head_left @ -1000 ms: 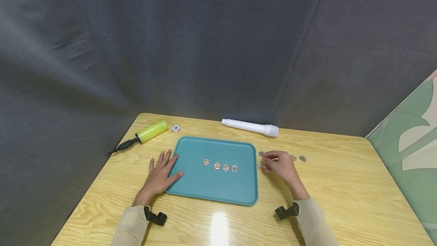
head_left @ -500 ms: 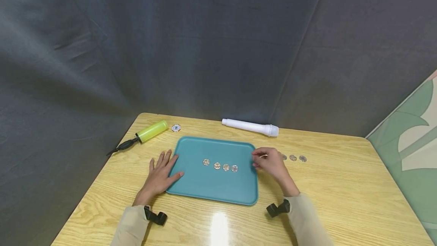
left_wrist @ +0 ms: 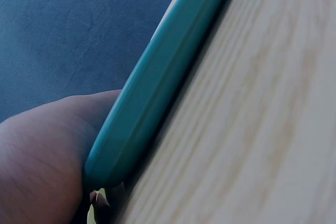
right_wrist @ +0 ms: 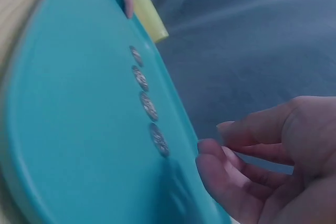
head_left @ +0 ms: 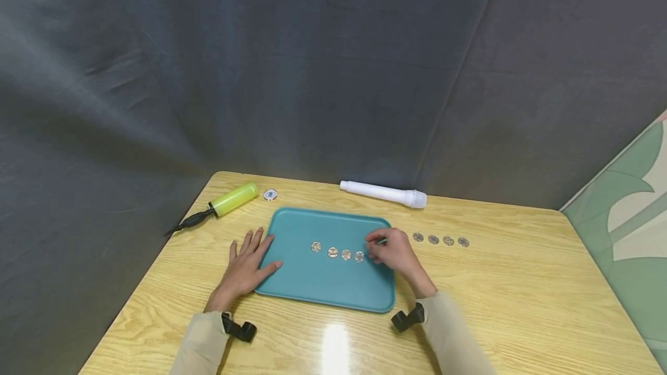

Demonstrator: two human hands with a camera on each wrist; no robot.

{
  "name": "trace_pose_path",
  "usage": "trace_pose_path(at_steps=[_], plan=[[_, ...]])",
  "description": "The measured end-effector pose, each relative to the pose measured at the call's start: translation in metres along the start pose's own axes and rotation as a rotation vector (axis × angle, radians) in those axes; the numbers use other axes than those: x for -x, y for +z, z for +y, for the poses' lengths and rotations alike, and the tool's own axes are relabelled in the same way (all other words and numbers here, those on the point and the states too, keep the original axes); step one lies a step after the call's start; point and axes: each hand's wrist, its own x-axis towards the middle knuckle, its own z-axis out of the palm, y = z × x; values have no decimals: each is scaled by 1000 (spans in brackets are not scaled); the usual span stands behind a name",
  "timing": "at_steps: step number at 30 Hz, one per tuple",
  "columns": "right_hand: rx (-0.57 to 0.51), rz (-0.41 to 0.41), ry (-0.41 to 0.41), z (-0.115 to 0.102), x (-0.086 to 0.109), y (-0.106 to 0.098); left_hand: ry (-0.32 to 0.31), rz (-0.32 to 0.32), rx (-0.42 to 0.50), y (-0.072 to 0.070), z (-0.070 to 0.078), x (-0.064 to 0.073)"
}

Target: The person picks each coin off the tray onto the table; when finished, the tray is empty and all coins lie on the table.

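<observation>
A teal tray (head_left: 312, 282) lies on the wooden table with a short row of silvery coins (head_left: 346, 254) across its middle. My left hand (head_left: 245, 271) rests flat with spread fingers over the tray's left rim; in the left wrist view that hand (left_wrist: 47, 150) overlaps the tray edge. My right hand (head_left: 394, 250) hovers over the tray's right part, fingertips close to the rightmost coin of the row. In the right wrist view the right hand (right_wrist: 278, 156) has thumb and fingers curled together at the tips; I cannot tell whether a coin is between them.
Right of the tray, a line of several more coins (head_left: 433, 239) lies on the table. A white toy microphone (head_left: 383, 192) lies behind the tray. Back left are a yellow-green hand pump (head_left: 234, 199) with a black handle and a white poker chip (head_left: 270, 194).
My right hand has moved left from the coins beside the tray to above the tray, uncovering coins in the table line. The left hand and the row on the tray stay put.
</observation>
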Motion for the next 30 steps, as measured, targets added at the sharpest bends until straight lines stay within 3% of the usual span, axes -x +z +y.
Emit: trace_pose_path(at_steps=[14, 30], plan=[[87, 6, -3, 9, 1, 21, 11, 10, -1, 1, -1, 0], [226, 108, -83, 12, 1, 33, 1, 3, -9, 0, 0, 1]])
